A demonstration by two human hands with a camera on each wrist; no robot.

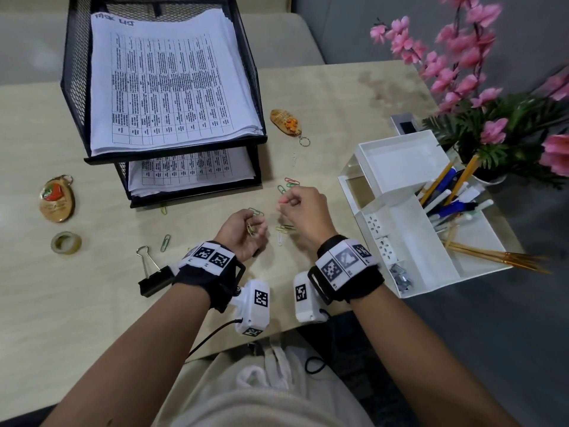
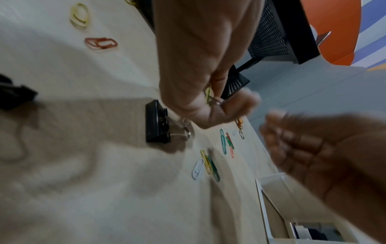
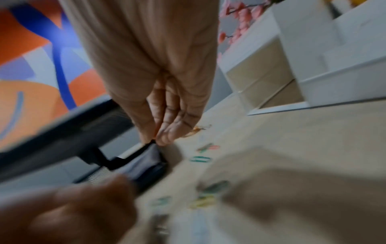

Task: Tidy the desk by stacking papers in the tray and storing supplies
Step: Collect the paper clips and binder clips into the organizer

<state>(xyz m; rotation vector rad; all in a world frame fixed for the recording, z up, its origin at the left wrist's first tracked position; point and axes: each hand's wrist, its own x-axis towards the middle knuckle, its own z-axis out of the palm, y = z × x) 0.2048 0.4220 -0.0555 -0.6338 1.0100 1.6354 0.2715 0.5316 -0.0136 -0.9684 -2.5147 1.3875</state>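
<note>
1. Right now my left hand [image 1: 246, 231] is cupped palm up just above the surface [image 1: 92, 303], its fingers curled round a few paper clips [image 1: 252, 228].
2. My right hand [image 1: 303, 208] hovers just beside it, fingertips pinched together; I cannot tell whether they hold a clip.
3. More loose paper clips [image 1: 284, 229] lie scattered on the surface between and just beyond my hands.
4. A black mesh tray [image 1: 74, 75] with two tiers sits further back on the left, with papers [image 1: 166, 81] stacked in both tiers.
5. A white organiser [image 1: 415, 229] stands to my right, holding pens and pencils.
6. A black binder clip [image 1: 154, 277] lies near my left wrist, and a tape roll [image 1: 66, 242] sits further left.
</note>
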